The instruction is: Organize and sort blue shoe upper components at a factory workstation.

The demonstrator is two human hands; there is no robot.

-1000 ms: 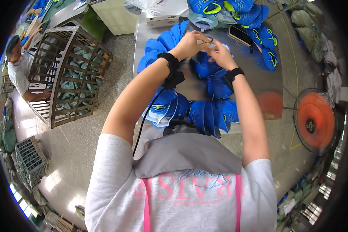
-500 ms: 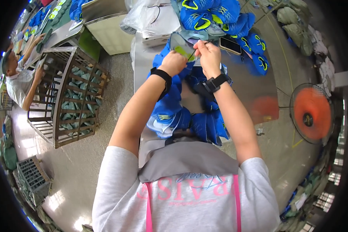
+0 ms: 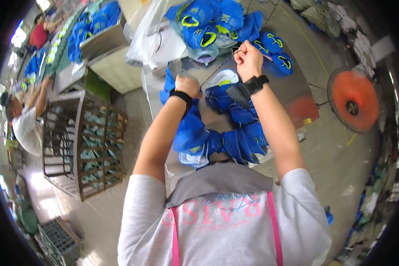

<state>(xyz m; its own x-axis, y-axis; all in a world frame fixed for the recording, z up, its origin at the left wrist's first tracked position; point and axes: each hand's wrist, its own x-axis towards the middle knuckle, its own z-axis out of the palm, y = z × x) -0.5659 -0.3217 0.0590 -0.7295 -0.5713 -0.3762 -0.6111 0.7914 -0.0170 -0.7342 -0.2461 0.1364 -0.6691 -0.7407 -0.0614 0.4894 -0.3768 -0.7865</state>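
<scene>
My left hand is closed, gripping a blue shoe upper at the left side of the metal table. A thin dark cord runs taut from beside it, up and right, to my right hand. The fingers of that hand are pinched on the cord's far end. Between my forearms a blue upper with a white and yellow-green lining lies on the table. More blue uppers curve round the near side, close to my body. What exactly the left fingertips press is hidden.
Finished-looking blue shoes with yellow-green collars are heaped at the table's far end, beside clear plastic wrapping. A round fan stands at the right. On the left, a slatted cart holds green pieces; a person works behind it.
My right hand has drawn away from the left, up and right, so a longer stretch of cord shows between them. The whole view has shifted and turned slightly.
</scene>
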